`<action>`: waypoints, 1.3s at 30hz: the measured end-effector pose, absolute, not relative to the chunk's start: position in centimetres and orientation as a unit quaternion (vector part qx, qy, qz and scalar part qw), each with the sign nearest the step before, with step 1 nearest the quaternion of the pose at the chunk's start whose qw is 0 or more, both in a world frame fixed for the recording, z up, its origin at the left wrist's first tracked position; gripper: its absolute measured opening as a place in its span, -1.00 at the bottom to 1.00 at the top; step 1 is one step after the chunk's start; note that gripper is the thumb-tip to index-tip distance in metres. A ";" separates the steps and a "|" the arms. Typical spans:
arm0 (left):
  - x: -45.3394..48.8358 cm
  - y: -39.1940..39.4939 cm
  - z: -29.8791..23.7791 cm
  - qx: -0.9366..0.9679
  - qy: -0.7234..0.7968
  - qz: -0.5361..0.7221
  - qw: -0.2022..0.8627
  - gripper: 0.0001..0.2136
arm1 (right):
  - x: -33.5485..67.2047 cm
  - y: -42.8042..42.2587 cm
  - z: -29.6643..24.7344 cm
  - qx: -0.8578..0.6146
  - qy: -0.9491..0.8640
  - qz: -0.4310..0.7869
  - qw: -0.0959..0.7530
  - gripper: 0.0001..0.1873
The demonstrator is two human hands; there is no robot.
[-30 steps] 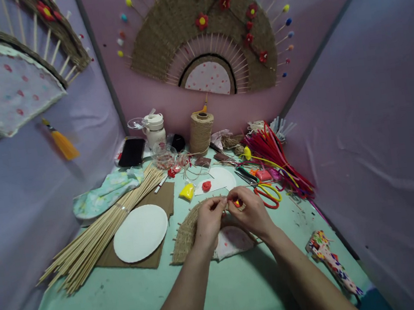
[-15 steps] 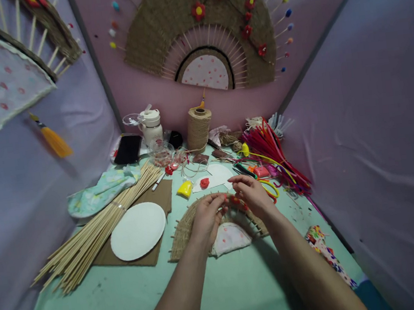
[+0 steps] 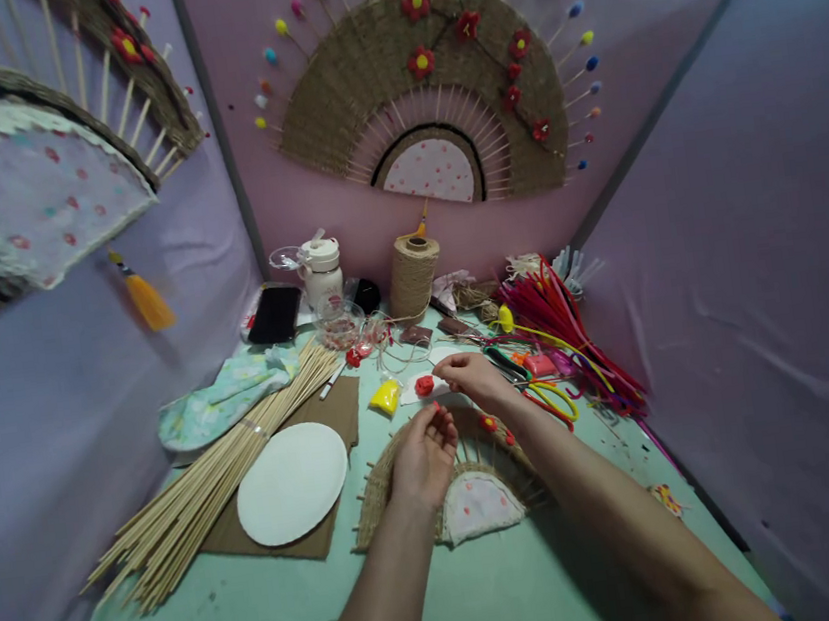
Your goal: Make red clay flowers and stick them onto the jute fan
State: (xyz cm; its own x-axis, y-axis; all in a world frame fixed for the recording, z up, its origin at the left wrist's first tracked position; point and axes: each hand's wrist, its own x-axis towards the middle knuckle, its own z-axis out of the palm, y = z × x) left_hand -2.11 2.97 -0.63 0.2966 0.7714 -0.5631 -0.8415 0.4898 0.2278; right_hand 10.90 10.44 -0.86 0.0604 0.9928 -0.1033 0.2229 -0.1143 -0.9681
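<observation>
My left hand [image 3: 427,458] is above the woven half-round fan [image 3: 380,486], palm turned partly up. A small piece of red clay [image 3: 436,406] shows between its thumb and index fingertip. My right hand [image 3: 474,378] reaches over the fan's far edge, with its fingers pinched together. Its fingertips are close to a red clay lump [image 3: 424,386] lying on white paper; what they hold, if anything, is too small to make out. Red flowers with a yellow centre [image 3: 488,423] sit on the fan's right side. A spotted white half-circle [image 3: 480,506] fills its lower middle.
A bundle of thin sticks [image 3: 202,488] and a white oval plate [image 3: 292,484] lie on cardboard at left. A yellow packet [image 3: 385,397], twine spool [image 3: 415,278], scissors [image 3: 553,402] and red pipe cleaners [image 3: 564,332] lie beyond. Larger fans [image 3: 327,89] hang on the walls.
My right hand has moved away from the fan's flowers, toward the red clay lump on the paper. My left hand has turned palm up, keeping the red piece. The view has tilted up slightly.
</observation>
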 end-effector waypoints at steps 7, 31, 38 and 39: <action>-2.1 2.8 -0.8 -0.059 0.299 0.515 0.801 -0.87 | 10.8 10.7 -2.1 -0.592 -0.591 0.400 0.373 -0.75; -2.3 2.9 -1.2 -0.064 0.299 0.525 0.794 -0.89 | 10.7 8.3 -3.6 -0.581 -0.770 0.141 0.224 -0.58; -2.3 2.9 -1.2 -0.059 0.298 0.521 0.798 -0.90 | 10.5 9.2 -3.8 -0.619 -0.723 0.127 0.278 -0.76; -2.3 2.9 -1.2 -0.059 0.297 0.521 0.798 -0.90 | 10.5 9.3 -3.8 -0.623 -0.718 0.129 0.281 -0.78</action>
